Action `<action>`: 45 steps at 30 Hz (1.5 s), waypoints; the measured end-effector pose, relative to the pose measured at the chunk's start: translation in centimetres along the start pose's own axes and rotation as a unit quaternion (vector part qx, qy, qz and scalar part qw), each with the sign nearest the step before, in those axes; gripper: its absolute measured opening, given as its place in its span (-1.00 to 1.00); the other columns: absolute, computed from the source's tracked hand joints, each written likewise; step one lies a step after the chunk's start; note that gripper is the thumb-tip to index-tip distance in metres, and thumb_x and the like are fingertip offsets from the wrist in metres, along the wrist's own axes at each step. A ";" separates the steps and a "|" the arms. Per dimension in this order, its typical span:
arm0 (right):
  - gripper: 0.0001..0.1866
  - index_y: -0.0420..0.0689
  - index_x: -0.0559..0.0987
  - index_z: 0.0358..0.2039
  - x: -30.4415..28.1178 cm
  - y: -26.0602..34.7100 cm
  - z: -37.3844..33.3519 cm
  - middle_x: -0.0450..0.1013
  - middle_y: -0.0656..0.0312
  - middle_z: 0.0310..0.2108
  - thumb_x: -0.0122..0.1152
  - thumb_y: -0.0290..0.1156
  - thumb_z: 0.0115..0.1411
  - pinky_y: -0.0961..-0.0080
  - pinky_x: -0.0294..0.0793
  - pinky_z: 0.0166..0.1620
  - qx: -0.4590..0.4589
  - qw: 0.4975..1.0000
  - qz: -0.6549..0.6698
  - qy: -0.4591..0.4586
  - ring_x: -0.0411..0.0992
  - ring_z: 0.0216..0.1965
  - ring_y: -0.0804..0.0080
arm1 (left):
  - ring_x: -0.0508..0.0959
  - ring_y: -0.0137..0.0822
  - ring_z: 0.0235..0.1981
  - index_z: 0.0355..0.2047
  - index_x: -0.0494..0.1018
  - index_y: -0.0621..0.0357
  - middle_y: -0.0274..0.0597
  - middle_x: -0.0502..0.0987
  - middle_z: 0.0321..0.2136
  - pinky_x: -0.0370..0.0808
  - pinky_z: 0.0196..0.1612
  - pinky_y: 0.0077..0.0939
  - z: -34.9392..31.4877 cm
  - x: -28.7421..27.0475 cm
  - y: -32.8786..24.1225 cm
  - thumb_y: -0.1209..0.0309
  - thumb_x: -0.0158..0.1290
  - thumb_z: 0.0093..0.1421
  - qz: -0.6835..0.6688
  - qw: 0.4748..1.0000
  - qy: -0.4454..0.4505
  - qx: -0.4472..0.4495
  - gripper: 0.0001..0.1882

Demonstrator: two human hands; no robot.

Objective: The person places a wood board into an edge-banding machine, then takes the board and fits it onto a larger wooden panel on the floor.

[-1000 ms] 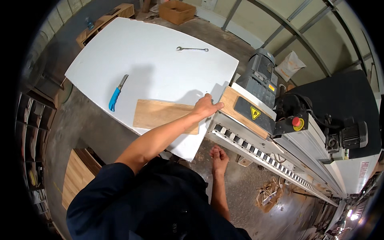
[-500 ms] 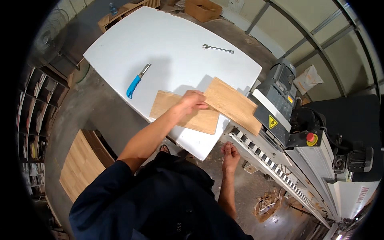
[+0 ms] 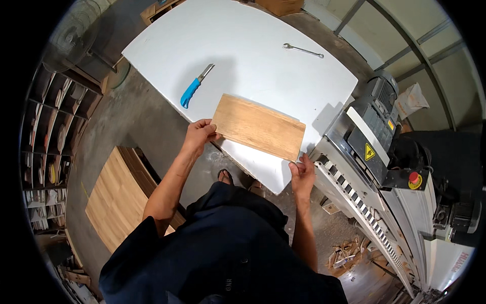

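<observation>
A light wood-grain plank [image 3: 258, 126] lies level at the near side of the white table [image 3: 253, 50]. My left hand [image 3: 201, 136] pinches its left end, thumb on top and fingers beneath. At the plank's near right corner, my right hand [image 3: 304, 175] holds the edge between thumb and fingers. Whether a second plank lies under this one is hidden. Beyond the left hand rests a knife with a blue handle [image 3: 190, 93], its metal blade pointing away. A steel combination wrench [image 3: 304, 50] lies farther off on the right of the tabletop.
Close on the right stands a grey machine [image 3: 369, 142] with a motor, a red button [image 3: 414, 178] and a long segmented track [image 3: 354, 210]. A stack of wood planks [image 3: 119, 197] sits on the floor at left, near shelves [image 3: 55, 126]. Scraps [image 3: 347, 253] litter the floor.
The plank that jutted toward the machine has come left over the other, and only one shows now. My left hand moved to its left end; my right hand rose to its near right corner.
</observation>
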State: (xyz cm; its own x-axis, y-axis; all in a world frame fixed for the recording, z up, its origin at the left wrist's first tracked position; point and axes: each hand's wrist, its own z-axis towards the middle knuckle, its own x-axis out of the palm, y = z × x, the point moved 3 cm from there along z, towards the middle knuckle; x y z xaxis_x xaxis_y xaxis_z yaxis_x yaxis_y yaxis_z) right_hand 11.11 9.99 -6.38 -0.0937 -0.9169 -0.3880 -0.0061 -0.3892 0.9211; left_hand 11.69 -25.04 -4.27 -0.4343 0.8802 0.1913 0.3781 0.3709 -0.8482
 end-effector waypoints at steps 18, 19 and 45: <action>-0.65 -0.17 0.55 -0.15 1.0 -0.5 1.0 0.50 -0.01 -0.36 0.32 -0.48 0.00 0.43 0.50 -0.31 -0.045 0.993 -0.107 -0.009 0.53 -0.37 0.21 | 0.46 0.07 -0.13 0.01 0.33 0.27 0.08 0.45 -0.13 0.45 -0.11 -0.22 -1.3 1.0 0.3 0.55 0.16 -0.07 0.531 0.752 -0.026 0.389 -0.44; -0.66 -0.17 0.56 -0.16 1.1 -0.8 1.0 0.50 0.00 -0.38 0.32 -0.48 0.00 0.43 0.50 -0.32 -0.049 0.992 -0.118 -0.017 0.53 -0.37 0.22 | 0.46 0.06 -0.13 0.00 0.33 0.26 0.08 0.45 -0.14 0.45 -0.12 -0.21 -1.3 1.0 0.2 0.55 0.16 -0.07 0.538 0.747 -0.025 0.390 -0.45; -0.75 -0.31 0.57 -0.27 0.9 -3.9 2.8 0.51 0.22 -0.38 0.10 -0.37 0.21 0.52 0.46 -0.20 0.114 0.984 0.086 0.104 0.44 -0.34 0.50 | 0.53 -0.02 -0.25 -0.08 0.43 0.09 0.05 0.53 -0.31 0.46 -0.17 -0.23 0.6 -0.7 1.2 0.26 0.08 0.03 0.332 0.930 -0.104 0.122 -0.58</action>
State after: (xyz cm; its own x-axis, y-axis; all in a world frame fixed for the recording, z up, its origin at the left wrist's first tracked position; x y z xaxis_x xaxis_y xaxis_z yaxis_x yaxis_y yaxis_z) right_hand 8.30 10.91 -10.29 0.0931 -0.9748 -0.2026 -0.2332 -0.2192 0.9474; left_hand 11.97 -25.36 -5.66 -0.3292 0.8058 -0.4922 0.4328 -0.3346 -0.8371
